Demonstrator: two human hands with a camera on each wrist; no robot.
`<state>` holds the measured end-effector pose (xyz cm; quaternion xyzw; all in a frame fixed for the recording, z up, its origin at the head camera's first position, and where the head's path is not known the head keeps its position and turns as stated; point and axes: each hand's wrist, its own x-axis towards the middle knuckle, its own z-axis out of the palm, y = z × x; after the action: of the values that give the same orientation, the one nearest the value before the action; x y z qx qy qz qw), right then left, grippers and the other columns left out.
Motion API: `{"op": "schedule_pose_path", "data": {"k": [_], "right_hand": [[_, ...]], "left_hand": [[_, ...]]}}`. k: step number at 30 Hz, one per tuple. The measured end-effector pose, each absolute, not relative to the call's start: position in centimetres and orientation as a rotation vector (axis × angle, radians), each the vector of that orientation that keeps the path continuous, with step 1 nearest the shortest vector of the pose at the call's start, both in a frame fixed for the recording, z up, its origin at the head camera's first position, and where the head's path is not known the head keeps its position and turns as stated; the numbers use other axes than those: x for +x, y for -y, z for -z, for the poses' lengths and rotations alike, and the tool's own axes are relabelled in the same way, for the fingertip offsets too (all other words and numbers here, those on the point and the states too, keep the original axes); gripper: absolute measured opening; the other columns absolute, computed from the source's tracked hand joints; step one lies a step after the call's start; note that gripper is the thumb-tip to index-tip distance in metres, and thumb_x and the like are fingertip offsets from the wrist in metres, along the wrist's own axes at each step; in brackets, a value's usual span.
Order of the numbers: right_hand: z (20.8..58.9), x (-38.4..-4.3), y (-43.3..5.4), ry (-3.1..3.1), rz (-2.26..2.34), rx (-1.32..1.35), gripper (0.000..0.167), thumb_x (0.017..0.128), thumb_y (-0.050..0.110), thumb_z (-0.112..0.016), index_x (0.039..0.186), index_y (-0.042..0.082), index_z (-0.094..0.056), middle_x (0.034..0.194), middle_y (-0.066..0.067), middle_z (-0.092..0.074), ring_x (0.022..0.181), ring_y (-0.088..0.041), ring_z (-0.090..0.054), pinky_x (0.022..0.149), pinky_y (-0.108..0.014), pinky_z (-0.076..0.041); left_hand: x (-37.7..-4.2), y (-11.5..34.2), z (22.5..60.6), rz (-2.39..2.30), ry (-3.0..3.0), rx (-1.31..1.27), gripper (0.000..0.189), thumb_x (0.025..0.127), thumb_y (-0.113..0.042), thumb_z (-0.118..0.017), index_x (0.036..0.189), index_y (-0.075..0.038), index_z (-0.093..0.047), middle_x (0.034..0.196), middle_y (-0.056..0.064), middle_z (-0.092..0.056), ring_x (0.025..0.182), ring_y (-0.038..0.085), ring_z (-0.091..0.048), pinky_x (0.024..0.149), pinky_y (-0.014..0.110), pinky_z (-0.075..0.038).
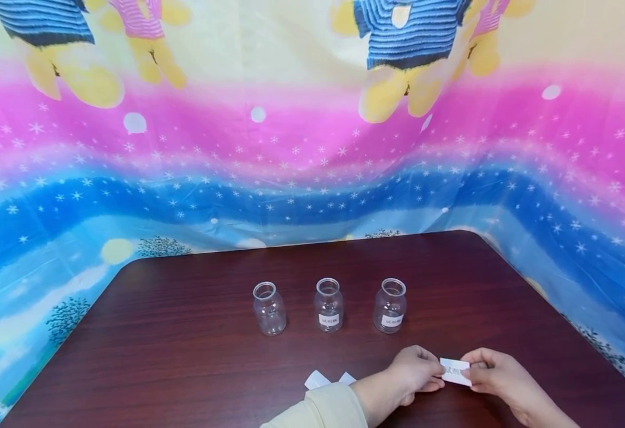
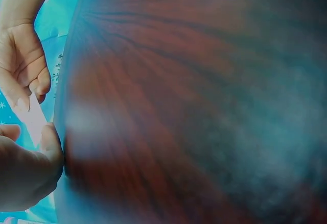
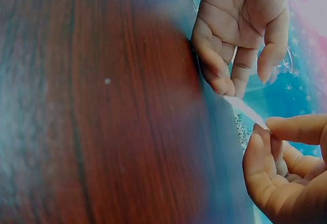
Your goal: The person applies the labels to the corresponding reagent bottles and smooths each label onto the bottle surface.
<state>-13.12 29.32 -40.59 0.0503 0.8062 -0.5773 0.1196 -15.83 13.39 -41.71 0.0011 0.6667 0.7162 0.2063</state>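
Observation:
Both hands hold a small white paper label [image 1: 457, 373] with printed dark characters, above the front right of the table. My left hand [image 1: 415, 373] holds its left edge with the fingertips. At the other end, my right hand [image 1: 496, 377] pinches the label between thumb and index finger. Seen from the right wrist, the label [image 3: 245, 111] is nearly edge-on between the hands. Three clear glass jars stand open in a row beyond: the left jar [image 1: 270, 312] shows no label, while the middle jar [image 1: 329, 303] and right jar [image 1: 390, 304] each bear a white label.
White paper pieces [image 1: 317, 380] lie on the dark red wooden table [image 1: 184, 339], partly hidden by the left sleeve [image 1: 328, 407]. A colourful printed curtain [image 1: 291, 160] hangs behind the table and along its sides.

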Motion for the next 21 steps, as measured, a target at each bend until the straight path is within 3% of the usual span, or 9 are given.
{"op": "schedule_pose_path", "data": {"k": [11, 15, 21], "right_hand": [[39.8, -13.0, -28.2, -2.353, 1.838, 0.014, 0.022, 0.08, 0.007, -0.056, 0.094, -0.009, -0.049, 0.078, -0.006, -0.049, 0.071, -0.015, -0.052, 0.063, -0.03, -0.048], [41.6, -13.9, -28.4, -2.372, 1.969, -0.001, 0.027, 0.075, 0.015, -0.063, 0.092, -0.003, -0.052, 0.076, -0.006, -0.05, 0.069, -0.014, -0.053, 0.062, -0.032, -0.049], [40.7, -14.3, -26.6, -2.462, 2.022, -0.092, 0.02, 0.078, 0.004, -0.059, 0.091, -0.007, -0.05, 0.076, -0.007, -0.049, 0.065, -0.013, -0.053, 0.057, -0.03, -0.049]], "left_hand": [[-16.8, -11.6, 41.1, -1.95, -1.953, 0.216, 0.006, 0.073, 0.0, -0.059, 0.071, -0.006, -0.057, 0.056, 0.002, -0.053, 0.045, 0.009, -0.05, 0.043, 0.018, -0.045], [-17.1, -10.8, 40.5, -1.952, -1.965, 0.269, 0.006, 0.072, 0.0, -0.059, 0.071, -0.006, -0.058, 0.055, 0.001, -0.052, 0.045, 0.008, -0.05, 0.043, 0.018, -0.044], [-17.5, -9.5, 39.7, -1.968, -1.935, 0.297, 0.003, 0.074, -0.001, -0.058, 0.076, -0.002, -0.059, 0.058, 0.0, -0.054, 0.048, 0.007, -0.051, 0.049, 0.021, -0.047]]}}
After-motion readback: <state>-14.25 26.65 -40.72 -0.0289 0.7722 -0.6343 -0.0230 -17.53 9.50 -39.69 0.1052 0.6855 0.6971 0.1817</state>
